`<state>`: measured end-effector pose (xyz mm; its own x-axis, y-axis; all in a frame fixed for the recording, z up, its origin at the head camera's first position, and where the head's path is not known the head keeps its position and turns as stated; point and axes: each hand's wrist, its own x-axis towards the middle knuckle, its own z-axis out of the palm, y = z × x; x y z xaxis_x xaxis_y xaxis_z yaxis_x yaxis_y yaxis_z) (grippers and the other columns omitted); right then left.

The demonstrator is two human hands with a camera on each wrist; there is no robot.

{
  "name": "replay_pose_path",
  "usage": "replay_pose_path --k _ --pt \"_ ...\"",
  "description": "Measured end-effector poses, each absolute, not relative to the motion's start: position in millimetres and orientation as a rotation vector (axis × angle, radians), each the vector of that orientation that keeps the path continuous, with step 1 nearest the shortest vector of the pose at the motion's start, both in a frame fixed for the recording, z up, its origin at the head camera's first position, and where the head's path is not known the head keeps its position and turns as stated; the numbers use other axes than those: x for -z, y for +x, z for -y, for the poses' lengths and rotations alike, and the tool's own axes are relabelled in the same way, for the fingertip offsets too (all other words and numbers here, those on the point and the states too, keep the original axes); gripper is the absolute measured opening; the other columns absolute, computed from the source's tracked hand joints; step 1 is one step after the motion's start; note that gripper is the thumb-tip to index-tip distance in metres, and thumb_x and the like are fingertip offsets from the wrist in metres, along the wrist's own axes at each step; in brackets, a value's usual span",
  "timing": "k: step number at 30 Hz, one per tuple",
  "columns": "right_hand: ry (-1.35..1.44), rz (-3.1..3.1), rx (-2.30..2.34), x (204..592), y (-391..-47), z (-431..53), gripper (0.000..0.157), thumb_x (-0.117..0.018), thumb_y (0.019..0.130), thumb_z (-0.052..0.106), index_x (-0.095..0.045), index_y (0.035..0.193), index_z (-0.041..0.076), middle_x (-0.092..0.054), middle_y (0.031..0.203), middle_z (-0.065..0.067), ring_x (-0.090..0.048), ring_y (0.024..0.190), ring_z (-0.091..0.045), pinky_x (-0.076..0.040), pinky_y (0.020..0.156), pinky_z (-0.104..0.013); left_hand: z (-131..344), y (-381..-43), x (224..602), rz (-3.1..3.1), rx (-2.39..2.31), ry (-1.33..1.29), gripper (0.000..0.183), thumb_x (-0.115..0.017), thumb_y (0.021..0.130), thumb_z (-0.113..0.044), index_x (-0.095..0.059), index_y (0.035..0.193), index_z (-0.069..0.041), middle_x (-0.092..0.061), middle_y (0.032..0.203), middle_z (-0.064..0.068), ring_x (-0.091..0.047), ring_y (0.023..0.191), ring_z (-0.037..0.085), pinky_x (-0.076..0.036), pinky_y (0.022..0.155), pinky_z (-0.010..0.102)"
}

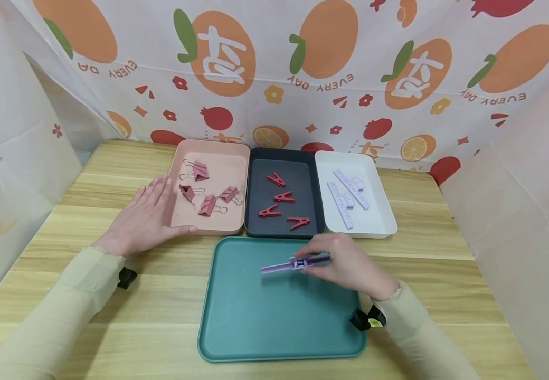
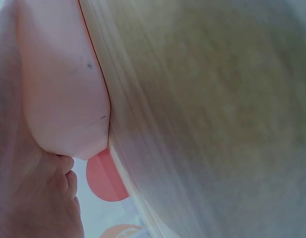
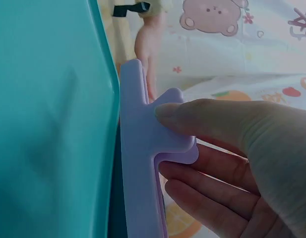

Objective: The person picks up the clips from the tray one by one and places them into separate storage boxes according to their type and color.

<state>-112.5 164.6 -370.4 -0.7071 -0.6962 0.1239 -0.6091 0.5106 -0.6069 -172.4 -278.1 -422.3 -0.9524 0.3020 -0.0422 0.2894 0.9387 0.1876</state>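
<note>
Between thumb and fingers, my right hand (image 1: 346, 261) pinches a purple ruler clip (image 1: 279, 267) over the teal tray (image 1: 274, 316). The right wrist view shows the long ruler clip (image 3: 140, 148) with my thumb on its handle tab. My left hand (image 1: 143, 216) lies with straight fingers along the left wall of the pink tray (image 1: 222, 153), thumb at its front rim. Inside that tray are several pink binder clips (image 1: 208, 205). The white tray (image 1: 384, 211) holds two more purple ruler clips (image 1: 340, 205).
A dark grey tray (image 1: 260, 163) with several red clothespins (image 1: 298, 222) stands between the pink and white trays. All three touch side by side behind the teal tray on a wooden table (image 1: 160, 316). A fruit-print cloth (image 1: 274, 68) hangs behind.
</note>
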Motion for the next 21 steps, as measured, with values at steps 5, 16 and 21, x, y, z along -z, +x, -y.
replay_pose_path --k 5,16,21 --pt "-1.082 -2.67 0.929 363 -115 -171 0.032 -0.088 0.081 0.011 -0.079 0.111 0.016 -0.072 0.103 0.01 -0.065 0.087 -0.007 -0.057 0.076 -0.025 278 -173 422 -3.019 -0.275 0.457 0.128 -0.053 0.084 -0.082 0.001 0.159 0.006 0.006 0.166 0.026 0.002 0.152 0.043 0.001 0.12 0.057" --pt "-1.071 -2.814 0.905 356 -121 -182 0.032 -0.087 0.078 0.003 -0.077 0.107 0.013 -0.072 0.102 0.006 -0.066 0.088 -0.01 -0.059 0.081 -0.032 278 -172 421 -3.022 -0.285 0.456 0.128 -0.054 0.084 -0.082 0.001 0.159 0.007 0.006 0.166 0.026 0.001 0.152 0.044 0.0 0.12 0.058" --pt "-1.036 -2.874 0.896 352 -124 -190 0.032 -0.087 0.078 0.002 -0.076 0.107 0.012 -0.072 0.103 0.004 -0.068 0.09 -0.011 -0.059 0.082 -0.034 278 -171 420 -3.019 -0.285 0.457 0.128 -0.053 0.085 -0.082 0.0 0.158 0.007 0.005 0.166 0.026 0.001 0.152 0.044 0.0 0.12 0.058"
